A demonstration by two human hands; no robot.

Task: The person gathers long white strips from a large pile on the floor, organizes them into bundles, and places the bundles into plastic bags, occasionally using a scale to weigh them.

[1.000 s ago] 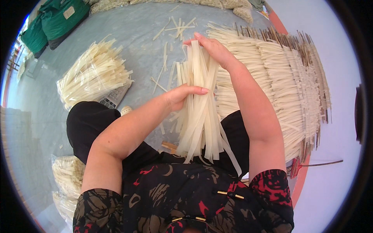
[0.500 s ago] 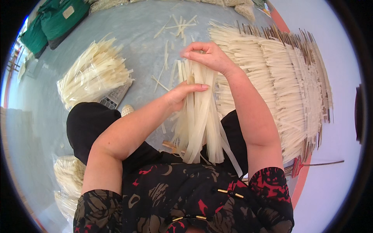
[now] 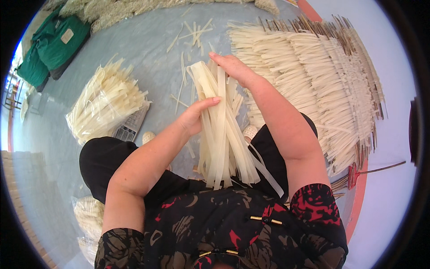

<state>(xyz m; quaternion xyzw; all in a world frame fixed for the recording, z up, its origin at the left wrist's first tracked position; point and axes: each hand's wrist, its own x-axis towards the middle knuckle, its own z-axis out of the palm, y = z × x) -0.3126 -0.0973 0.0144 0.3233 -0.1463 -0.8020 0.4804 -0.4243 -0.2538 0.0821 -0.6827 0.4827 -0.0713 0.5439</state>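
Note:
Between my knees hangs a bundle of long, flat, cream-coloured dried strips (image 3: 228, 134), like wide noodles. My left hand (image 3: 197, 114) is closed around its upper part, thumb lying across the front. My right hand (image 3: 233, 69) is at the top of the bundle, its fingers closed together. One wide strip (image 3: 221, 94) runs from just under those fingers down over the front of the bundle; its top end is partly hidden by the hand. The lower ends fan out over my lap, and one loose strip sticks out to the right.
Many more strips (image 3: 304, 85) lie in overlapping rows with sticks at the right. A clear bag of strips (image 3: 105, 103) rests on a grey scale (image 3: 131, 123) at the left. Loose pieces (image 3: 195, 33) lie on the floor ahead. Green sacks (image 3: 62, 40) stand far left.
My right hand has shifted slightly left, its fingers straighter than before. The bundle's top has spread into view at the left, and a wide strip now lies along its front. My view has shifted slightly.

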